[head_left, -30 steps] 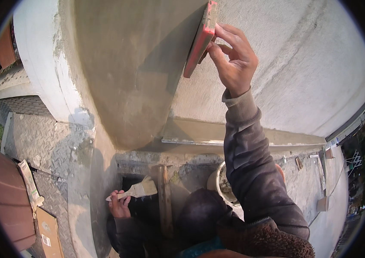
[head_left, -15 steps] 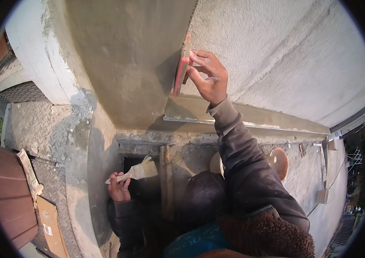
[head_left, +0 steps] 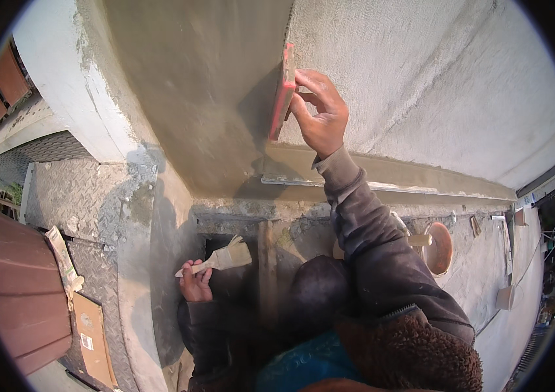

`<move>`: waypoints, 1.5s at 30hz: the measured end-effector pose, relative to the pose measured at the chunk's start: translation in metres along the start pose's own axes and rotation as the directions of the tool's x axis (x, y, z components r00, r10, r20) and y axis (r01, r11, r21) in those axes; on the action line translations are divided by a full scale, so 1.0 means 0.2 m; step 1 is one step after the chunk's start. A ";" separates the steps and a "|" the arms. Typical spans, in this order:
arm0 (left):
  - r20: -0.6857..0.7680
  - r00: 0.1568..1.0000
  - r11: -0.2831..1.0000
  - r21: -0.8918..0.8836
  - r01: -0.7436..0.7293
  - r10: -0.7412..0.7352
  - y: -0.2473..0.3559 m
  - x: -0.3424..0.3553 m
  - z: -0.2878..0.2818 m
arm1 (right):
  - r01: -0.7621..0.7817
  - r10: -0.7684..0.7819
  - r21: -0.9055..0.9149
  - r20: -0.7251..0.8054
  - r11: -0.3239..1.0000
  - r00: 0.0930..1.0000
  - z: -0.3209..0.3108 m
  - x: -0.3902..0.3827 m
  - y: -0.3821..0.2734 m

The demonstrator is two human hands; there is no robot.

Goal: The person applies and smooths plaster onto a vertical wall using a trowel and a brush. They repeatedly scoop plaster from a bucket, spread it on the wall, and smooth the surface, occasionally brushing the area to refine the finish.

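My right hand [head_left: 324, 116] is closed on the back of a red-edged plastering float [head_left: 282, 98]. The float stands on edge against the wet, smooth plaster [head_left: 205, 85], close to where it meets the rough pale wall [head_left: 415, 78]. Lower down on the left, my left hand [head_left: 197, 281] grips the handle of a wide paintbrush [head_left: 230, 256], its pale bristles pointing right. The brush touches no wall. Beneath my right forearm runs a plastered ledge [head_left: 382, 181] with a light metal edge strip.
A wooden post [head_left: 268, 268] stands beside my knee. Right of my arm lies a reddish bowl [head_left: 439, 248] with a wooden-handled tool by it. On the left are a brown ribbed bin [head_left: 19, 294], a cardboard piece [head_left: 94, 340] and a textured metal plate [head_left: 71, 196].
The view has shifted, so the surroundings sit farther right. The float has moved slightly up along the plaster edge. Both hands keep their holds.
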State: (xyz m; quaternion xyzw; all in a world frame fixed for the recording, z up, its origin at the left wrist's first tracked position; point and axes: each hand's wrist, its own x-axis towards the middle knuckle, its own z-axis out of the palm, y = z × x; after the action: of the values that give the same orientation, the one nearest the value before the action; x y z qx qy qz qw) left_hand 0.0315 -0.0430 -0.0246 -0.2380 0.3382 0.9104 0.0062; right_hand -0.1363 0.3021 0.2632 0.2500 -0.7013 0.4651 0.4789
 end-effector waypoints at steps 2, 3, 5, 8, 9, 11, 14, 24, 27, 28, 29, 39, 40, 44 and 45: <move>0.006 1.000 1.000 0.005 -0.009 0.009 0.00 0.01 -0.02 | 0.035 -0.035 -0.008 -0.019 0.999 0.999 0.01 0.14 -0.01; 0.023 1.000 1.000 -0.006 -0.010 0.010 -0.01 0.02 -0.02 | 0.054 -0.054 -0.015 -0.028 0.998 0.998 0.00 0.24 -0.02; 0.029 0.999 1.000 -0.012 -0.017 0.017 0.01 0.00 -0.05 | 0.068 -0.068 0.004 -0.009 0.998 0.998 0.00 0.50 -0.09; 0.015 1.000 1.000 -0.026 -0.017 0.017 0.01 -0.01 -0.01 | 0.058 -0.058 0.032 -0.004 0.998 0.998 -0.02 0.55 -0.11; 0.020 1.000 1.000 -0.029 -0.012 0.012 0.02 -0.02 -0.02 | 0.049 -0.049 0.050 -0.010 0.998 0.999 -0.01 0.51 -0.09; 0.058 0.998 0.998 -0.061 -0.008 0.011 0.00 0.00 0.00 | -0.118 0.117 0.039 0.040 0.992 0.992 -0.02 0.22 0.02; 0.147 0.989 0.966 -0.260 0.009 0.030 0.04 -0.02 0.08 | -0.336 0.347 -0.090 0.180 0.938 0.921 -0.16 -0.20 0.00; 0.443 0.895 0.932 -0.346 0.109 0.060 0.09 -0.17 0.72 | -0.210 0.205 0.120 0.047 0.970 0.978 -0.05 -0.15 -0.51; 0.270 0.962 0.966 -0.257 0.040 0.032 0.06 -0.13 0.56 | 0.054 -0.148 -0.368 -0.230 0.928 0.962 0.01 0.22 -0.49; 0.192 0.981 0.951 -0.293 0.094 -0.038 0.06 -0.16 0.54 | 0.136 -0.265 -0.465 -0.225 0.875 0.938 0.01 0.31 -0.45; 0.189 0.981 0.957 -0.271 0.098 -0.047 0.03 -0.16 0.47 | 0.211 -0.378 -0.549 -0.211 0.809 0.902 0.02 0.39 -0.41; 0.186 0.981 0.964 -0.246 0.102 -0.057 -0.05 -0.07 0.20 | 0.242 -0.426 -0.749 -0.059 0.617 0.903 0.20 0.45 -0.38; 0.183 0.981 0.960 -0.259 0.109 -0.062 -0.06 -0.05 0.18 | 0.240 -0.410 -0.745 -0.049 0.623 0.911 0.25 0.32 -0.32; 0.186 0.981 0.954 -0.283 0.101 -0.048 -0.07 0.01 0.11 | 0.251 -0.357 -0.701 -0.005 0.667 0.934 0.32 0.12 -0.29; 0.187 0.982 0.957 -0.277 0.088 -0.036 -0.06 0.03 0.11 | 0.262 -0.428 -0.733 -0.043 0.628 0.903 0.28 0.21 -0.28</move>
State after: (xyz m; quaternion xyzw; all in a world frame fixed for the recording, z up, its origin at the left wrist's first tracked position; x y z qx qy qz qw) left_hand 0.0195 -0.0204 -0.0201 -0.1636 0.1945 0.9667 0.0310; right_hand -0.1347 0.2320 0.3187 0.1244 -0.7083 0.0806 0.6902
